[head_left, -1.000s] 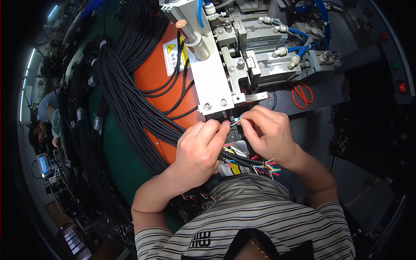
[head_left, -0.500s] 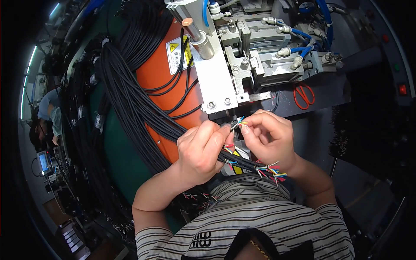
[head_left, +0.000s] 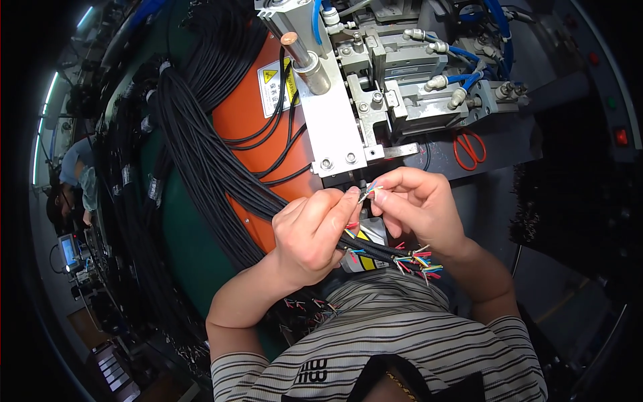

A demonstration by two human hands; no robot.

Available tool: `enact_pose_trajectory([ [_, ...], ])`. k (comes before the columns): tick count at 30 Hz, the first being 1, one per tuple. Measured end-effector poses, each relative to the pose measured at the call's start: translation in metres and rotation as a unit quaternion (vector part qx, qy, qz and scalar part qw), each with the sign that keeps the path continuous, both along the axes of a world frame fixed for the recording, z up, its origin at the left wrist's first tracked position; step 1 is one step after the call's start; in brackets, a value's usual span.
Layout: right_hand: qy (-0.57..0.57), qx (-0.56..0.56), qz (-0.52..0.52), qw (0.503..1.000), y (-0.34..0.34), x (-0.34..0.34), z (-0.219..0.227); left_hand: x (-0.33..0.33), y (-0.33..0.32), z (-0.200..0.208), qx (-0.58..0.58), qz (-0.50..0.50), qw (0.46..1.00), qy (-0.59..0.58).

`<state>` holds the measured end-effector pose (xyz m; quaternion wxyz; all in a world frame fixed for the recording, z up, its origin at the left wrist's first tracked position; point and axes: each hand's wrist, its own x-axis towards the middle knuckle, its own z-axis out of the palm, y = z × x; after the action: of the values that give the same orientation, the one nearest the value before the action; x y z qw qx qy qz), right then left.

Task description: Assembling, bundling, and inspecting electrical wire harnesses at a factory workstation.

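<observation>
Left hand [head_left: 307, 234] and right hand [head_left: 423, 209] both have their grip pinched on colored wires [head_left: 372, 191], dead center. Red scissors [head_left: 471, 150] sit upper right.

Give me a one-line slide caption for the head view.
Left hand and right hand pinch thin coloured wires beside a metal machine, with bundled black cables to the left.

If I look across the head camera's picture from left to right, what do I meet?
Another person → bundle of black cables → wearer's left hand → coloured wire ends → wearer's right hand → red looped handles → red button.
</observation>
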<state>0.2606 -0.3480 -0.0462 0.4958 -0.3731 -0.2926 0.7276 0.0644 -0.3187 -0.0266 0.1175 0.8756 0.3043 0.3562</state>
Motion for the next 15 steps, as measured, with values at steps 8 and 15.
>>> enact_pose_trajectory([
  [8,-0.476,0.483,-0.23,0.698,0.004,-0.016,-0.015,0.003,0.002,0.001,-0.027,0.007,0.999,-0.034],
  [15,-0.463,0.504,-0.182,0.706,-0.004,-0.02,-0.016,0.003,0.003,0.004,-0.038,0.019,0.998,-0.039],
])
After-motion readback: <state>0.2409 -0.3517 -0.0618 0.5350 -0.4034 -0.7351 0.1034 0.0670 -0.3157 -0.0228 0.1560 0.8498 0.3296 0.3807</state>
